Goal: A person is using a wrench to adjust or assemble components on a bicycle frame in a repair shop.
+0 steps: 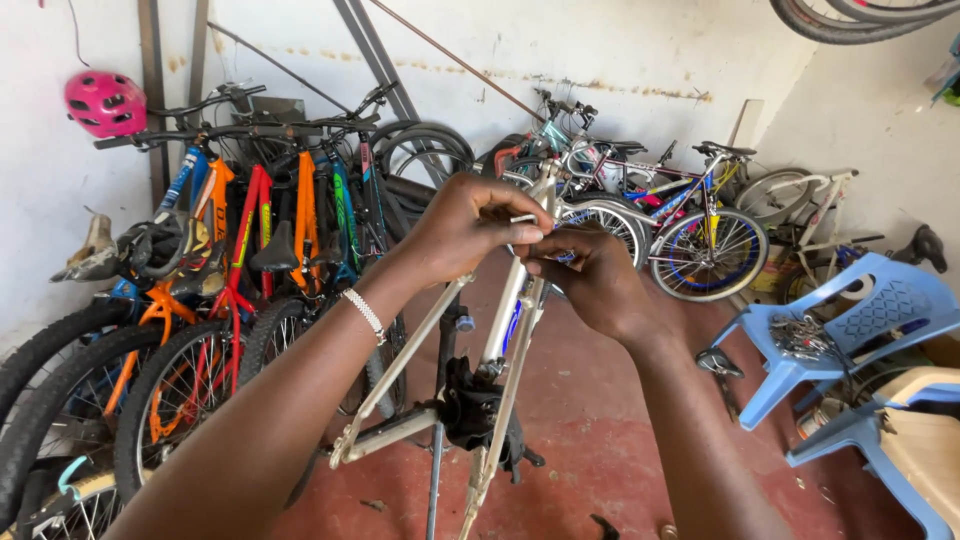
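Inspector: The left hand [470, 225] and right hand [590, 280] meet fingertip to fingertip, pinched on a small part at the upper end of the silver bicycle frame [505, 330]. The part itself is too small to identify.

Mechanic: Advice?

Inspector: The frame hangs below both hands, clamped in the repair stand [470, 410]. Keep the wrists steady and the grip light.

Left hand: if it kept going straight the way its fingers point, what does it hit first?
The left hand points right, toward the right hand. Its fingertips already pinch a small part at the top of the silver bike frame, so it would likely meet that frame tube, then the right hand's fingers. Depth is unclear.
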